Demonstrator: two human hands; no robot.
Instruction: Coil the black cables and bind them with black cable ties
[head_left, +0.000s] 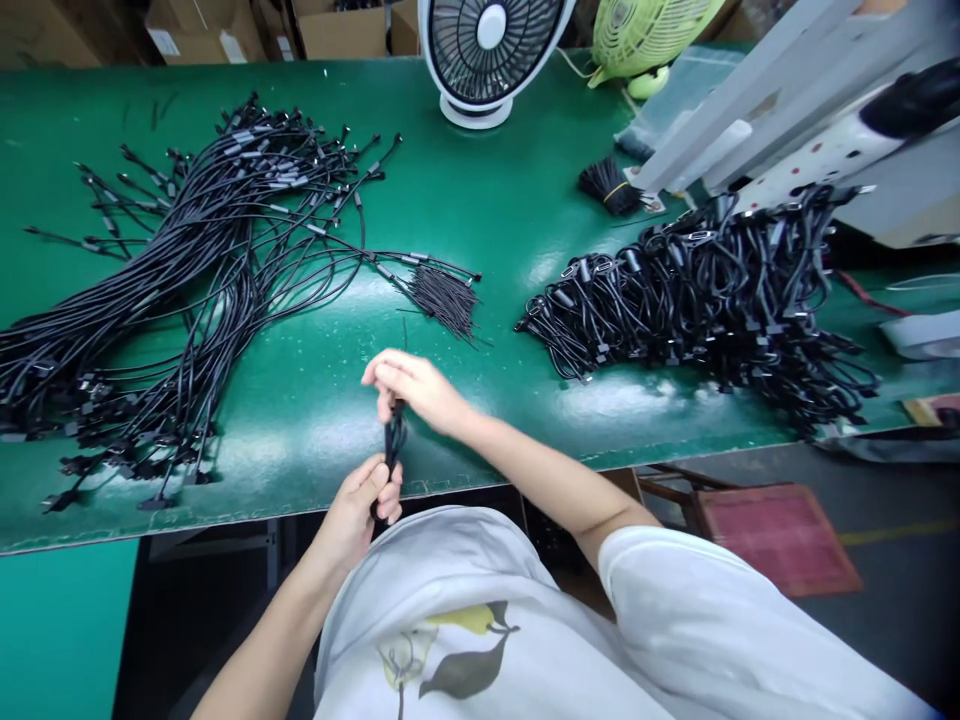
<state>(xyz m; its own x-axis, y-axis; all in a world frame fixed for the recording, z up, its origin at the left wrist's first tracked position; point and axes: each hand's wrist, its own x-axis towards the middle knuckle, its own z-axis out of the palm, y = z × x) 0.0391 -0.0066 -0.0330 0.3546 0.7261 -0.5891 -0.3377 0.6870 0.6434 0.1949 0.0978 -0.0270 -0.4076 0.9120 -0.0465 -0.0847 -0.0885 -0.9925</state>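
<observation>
My left hand (pixel 365 503) is closed around the lower part of a folded black cable (pixel 394 438), just above the table's front edge. At the cable's upper end my right hand (pixel 420 388) has its fingers curled together; they hide that end. A thin dark strand (pixel 405 330) shows just beyond the right fingers; I cannot tell whether it is held. Past it lies a small pile of short black twist ties (pixel 444 298). Long loose black cables (pixel 202 230) with plugs at their ends cover the left side. To the right, coiled black cables (pixel 675 290) lie heaped.
The green table (pixel 480 400) runs across the view. At its back stand a white fan (pixel 491 60) and a lime-green fan (pixel 645 35). A banded bundle of black ties (pixel 609 186) lies near a grey frame (pixel 742 95). A red-seated stool (pixel 780 540) stands below right.
</observation>
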